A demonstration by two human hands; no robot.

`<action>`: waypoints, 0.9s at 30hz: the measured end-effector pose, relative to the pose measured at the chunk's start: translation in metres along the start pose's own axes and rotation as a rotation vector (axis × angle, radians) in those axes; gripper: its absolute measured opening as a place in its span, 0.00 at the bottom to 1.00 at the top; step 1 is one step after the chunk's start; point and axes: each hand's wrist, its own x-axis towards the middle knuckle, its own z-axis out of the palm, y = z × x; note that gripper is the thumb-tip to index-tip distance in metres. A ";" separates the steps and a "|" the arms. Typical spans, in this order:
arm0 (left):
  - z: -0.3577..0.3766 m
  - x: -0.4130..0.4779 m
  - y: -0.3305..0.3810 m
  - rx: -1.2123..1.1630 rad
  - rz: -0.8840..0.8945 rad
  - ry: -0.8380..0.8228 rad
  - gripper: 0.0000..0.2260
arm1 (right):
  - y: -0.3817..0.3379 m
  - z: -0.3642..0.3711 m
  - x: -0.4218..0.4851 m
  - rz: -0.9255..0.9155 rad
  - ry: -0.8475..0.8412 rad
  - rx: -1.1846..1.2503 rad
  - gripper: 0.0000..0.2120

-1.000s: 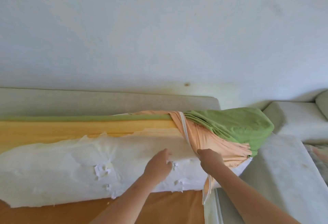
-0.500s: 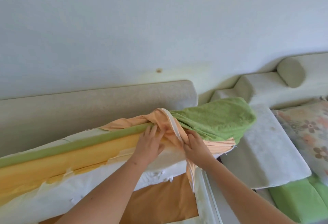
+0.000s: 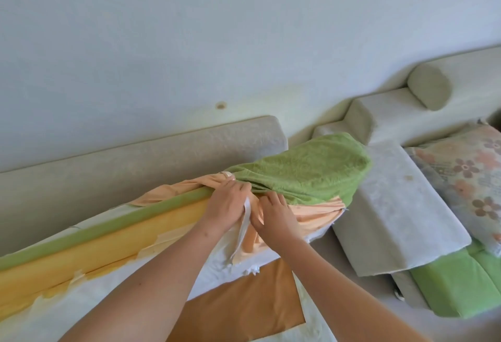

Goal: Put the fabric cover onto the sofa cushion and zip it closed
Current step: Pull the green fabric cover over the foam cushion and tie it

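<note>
Pale wall (image 3: 189, 43) filled the upper half of the view, with a grey sofa backrest (image 3: 135, 157) running below it. We counted one sofa cushion (image 3: 108, 241), one fabric cover (image 3: 306, 168), one white zipper tape (image 3: 241, 230) hanging loose, and our two hands. The cushion lay along the front of the backrest, its long axis running from lower left up to the right. Its right end pointed toward the sofa's corner, and the green cover, peach inside, sat bunched over that end only. Our left hand (image 3: 227, 203) curled over the cover's gathered edge on top of the cushion. Our right hand (image 3: 273, 211) gripped the peach folds just beside it. Farther right lay one grey bolster (image 3: 429, 86), one floral pillow (image 3: 466, 176) and one green cushion (image 3: 455, 282).
</note>
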 end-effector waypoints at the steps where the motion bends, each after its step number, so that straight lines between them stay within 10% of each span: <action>1: -0.003 -0.003 -0.002 -0.018 -0.026 -0.023 0.12 | 0.000 0.001 -0.002 0.010 0.021 0.055 0.18; 8: -0.023 -0.028 -0.015 -0.003 -0.079 -0.242 0.08 | -0.010 0.018 0.008 0.101 -0.127 -0.009 0.41; 14: -0.008 -0.044 -0.008 -0.050 -0.068 -0.409 0.25 | -0.013 0.020 0.030 0.077 0.026 -0.046 0.09; 23: 0.001 -0.031 0.001 -0.059 -0.345 -0.180 0.14 | -0.029 -0.008 -0.004 0.233 -0.049 0.381 0.06; 27: 0.001 -0.037 -0.007 0.027 -0.193 -0.063 0.11 | -0.027 0.001 -0.034 0.098 -0.106 0.406 0.09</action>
